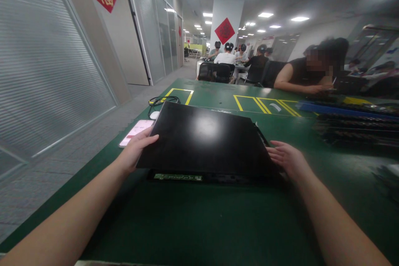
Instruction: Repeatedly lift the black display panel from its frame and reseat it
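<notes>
A black display panel [202, 141] with a glossy glare spot lies tilted above a dark frame [237, 178]. A green circuit board strip [177, 177] shows in that frame under the panel's near edge. My left hand [137, 147] grips the panel's left edge, thumb on top and its other fingers mostly hidden beneath. At the right edge, my right hand [288, 158] has its fingertips against the panel's side, with the thumb raised off the surface. A phone [136, 132] with a lit pinkish screen lies just beyond my left hand.
Behind the panel are a coiled black cable [165, 99] and a white mouse-like object [154, 114]. Yellow tape outlines [252, 104] mark the green table [199, 224]. Dark stacked parts [358, 129] stand at the right, near a seated person [299, 72]. Other people sit farther back.
</notes>
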Tool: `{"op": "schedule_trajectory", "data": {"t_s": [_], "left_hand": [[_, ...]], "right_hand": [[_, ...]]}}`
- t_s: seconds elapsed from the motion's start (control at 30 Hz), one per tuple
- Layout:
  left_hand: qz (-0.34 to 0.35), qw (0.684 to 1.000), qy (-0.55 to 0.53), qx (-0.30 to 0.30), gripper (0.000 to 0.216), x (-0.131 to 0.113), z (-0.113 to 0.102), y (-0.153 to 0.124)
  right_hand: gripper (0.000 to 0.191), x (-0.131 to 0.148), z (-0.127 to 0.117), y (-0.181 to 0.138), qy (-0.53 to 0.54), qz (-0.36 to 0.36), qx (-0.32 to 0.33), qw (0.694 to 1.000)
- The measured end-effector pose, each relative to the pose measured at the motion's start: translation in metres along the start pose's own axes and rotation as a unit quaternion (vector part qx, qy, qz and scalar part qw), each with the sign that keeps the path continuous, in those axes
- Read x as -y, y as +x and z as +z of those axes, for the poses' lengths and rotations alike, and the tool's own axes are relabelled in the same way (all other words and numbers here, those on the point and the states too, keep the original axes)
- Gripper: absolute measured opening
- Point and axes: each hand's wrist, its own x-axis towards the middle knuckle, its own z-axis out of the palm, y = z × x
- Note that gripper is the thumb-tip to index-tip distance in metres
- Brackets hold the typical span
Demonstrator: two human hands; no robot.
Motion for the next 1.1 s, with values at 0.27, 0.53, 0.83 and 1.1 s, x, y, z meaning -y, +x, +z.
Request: {"op": "schedule_trajectory", "data": {"t_s": [0.27, 0.53, 0.83, 1.1], "left_hand": [[-0.016, 0.999, 0.003, 0.047, 0.061, 0.012, 0.006, 0.001], [-0.068, 0.996, -0.026, 0.057, 0.06, 0.019, 0.013, 0.004], [-0.112, 0.993, -0.001, 0.043, 0.059, 0.015, 0.012, 0.005], [-0.141, 0.989, 0.03, 0.024, 0.048, 0.01, 0.018, 0.008]], "right_hand": [[0.036, 0.005, 0.001, -0.005, -0.113, -0.075, -0.067, 0.989], [0.037, -0.001, -0.001, 0.001, -0.161, -0.095, -0.084, 0.979], [0.033, -0.014, -0.011, 0.012, -0.249, -0.107, -0.08, 0.959], [0.036, -0.023, -0.019, 0.023, -0.279, -0.132, -0.084, 0.947]]}}
